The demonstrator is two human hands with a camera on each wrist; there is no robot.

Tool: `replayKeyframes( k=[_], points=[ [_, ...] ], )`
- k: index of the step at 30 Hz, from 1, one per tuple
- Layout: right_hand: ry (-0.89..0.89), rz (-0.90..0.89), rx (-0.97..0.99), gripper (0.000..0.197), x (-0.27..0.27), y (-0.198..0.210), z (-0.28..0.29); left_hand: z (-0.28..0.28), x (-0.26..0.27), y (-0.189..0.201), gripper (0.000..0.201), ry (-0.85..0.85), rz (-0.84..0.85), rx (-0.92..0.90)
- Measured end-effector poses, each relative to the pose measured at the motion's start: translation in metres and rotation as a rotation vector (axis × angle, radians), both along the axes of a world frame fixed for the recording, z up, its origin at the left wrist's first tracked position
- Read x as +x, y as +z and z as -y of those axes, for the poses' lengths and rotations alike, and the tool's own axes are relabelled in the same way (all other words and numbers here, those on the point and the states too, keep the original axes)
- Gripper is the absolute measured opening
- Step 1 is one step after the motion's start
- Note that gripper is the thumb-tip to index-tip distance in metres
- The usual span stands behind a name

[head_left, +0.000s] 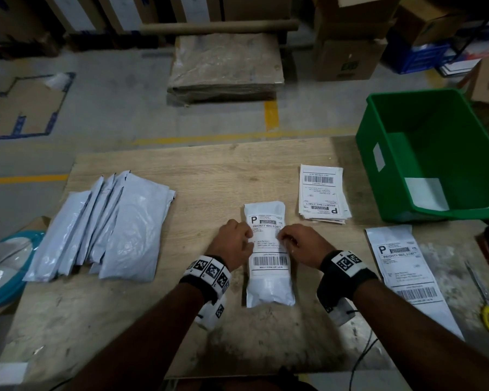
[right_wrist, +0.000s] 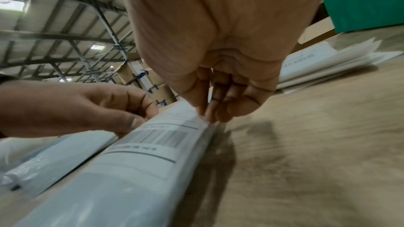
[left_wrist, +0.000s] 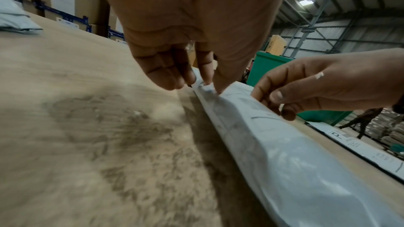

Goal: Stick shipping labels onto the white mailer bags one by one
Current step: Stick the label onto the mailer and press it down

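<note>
A warehouse table is carrying the work: mid-table, near the front edge, a bag is lying flat, and the left hand and right hand are pinching its label's side edges with curled fingertips.

Dim warehouse light throughout, coming from rectangular ceiling lamps high among the roof trusses. The head view darkens and bows toward its corners. Both wrist views are soft and smeared, the pale wood-grain tabletop streaked with blur and strongly curved; a soft shadow lies beside the white plastic mailer bag.
</note>
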State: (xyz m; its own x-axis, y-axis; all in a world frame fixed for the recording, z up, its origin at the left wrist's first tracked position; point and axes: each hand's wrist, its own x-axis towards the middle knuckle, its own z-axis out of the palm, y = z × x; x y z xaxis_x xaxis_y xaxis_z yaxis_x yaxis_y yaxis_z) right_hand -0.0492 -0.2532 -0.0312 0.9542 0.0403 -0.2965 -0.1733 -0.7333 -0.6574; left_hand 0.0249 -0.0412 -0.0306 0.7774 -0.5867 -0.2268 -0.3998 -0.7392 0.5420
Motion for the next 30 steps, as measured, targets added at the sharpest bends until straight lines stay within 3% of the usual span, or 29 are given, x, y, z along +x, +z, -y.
replayKeyframes(
  k=[4,9,13,17,21,24,27,30],
  points=[
    [-0.060,-0.010,-0.072,0.017,-0.009,0.000,0.004,-0.007,-0.005,0.000,0.018,0.039,0.012,0.083],
    [-0.035,0.086,0.009,0.022,-0.023,0.011,-0.003,-0.009,-0.013,0.005,0.015,0.026,0.028,-0.004],
    [0.038,0.003,-0.012,0.023,-0.030,0.011,-0.013,-0.009,-0.027,0.004,0.015,-0.024,0.009,0.098],
    [-0.037,-0.002,-0.089,0.023,-0.041,0.010,-0.010,-0.016,-0.036,0.004,0.016,-0.003,0.036,0.128],
    [-0.003,0.057,0.027,0.033,-0.054,0.020,-0.017,-0.020,-0.048,0.007,0.018,-0.038,0.029,0.081],
    [0.058,-0.002,0.059,0.040,-0.064,0.019,-0.024,-0.023,-0.058,0.007,0.020,-0.048,0.023,0.087],
    [0.031,-0.053,-0.015,0.034,-0.072,0.016,-0.021,-0.028,-0.064,0.009,0.023,-0.049,0.022,0.107],
    [-0.016,0.015,0.021,0.033,-0.078,0.019,-0.020,-0.032,-0.069,0.012,0.022,-0.047,0.031,0.121]
  ],
)
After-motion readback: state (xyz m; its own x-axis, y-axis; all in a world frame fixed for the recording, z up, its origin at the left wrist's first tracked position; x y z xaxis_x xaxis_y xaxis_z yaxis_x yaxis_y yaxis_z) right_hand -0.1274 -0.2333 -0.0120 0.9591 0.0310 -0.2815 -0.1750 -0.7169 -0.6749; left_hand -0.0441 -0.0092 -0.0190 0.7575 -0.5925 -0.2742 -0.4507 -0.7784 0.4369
